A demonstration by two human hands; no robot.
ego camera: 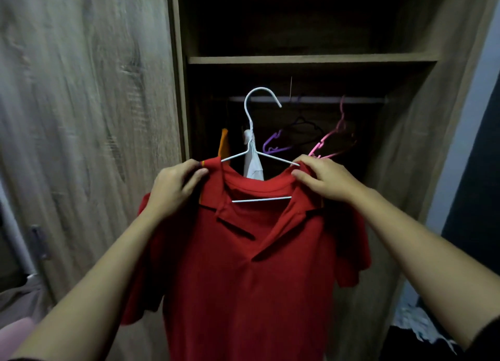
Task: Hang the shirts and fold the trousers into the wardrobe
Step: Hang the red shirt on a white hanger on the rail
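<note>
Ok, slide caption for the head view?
Left hand and right hand grip red polo shirt on white wire hanger at wooden wardrobe.

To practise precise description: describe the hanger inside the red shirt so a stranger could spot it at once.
Find the wardrobe and its rail. In front of it, a left hand and right hand hold a red polo shirt by the shoulders, and the hanger runs through its neck. Unlike the purple hanger and pink hanger behind, it is thin white wire.
</note>
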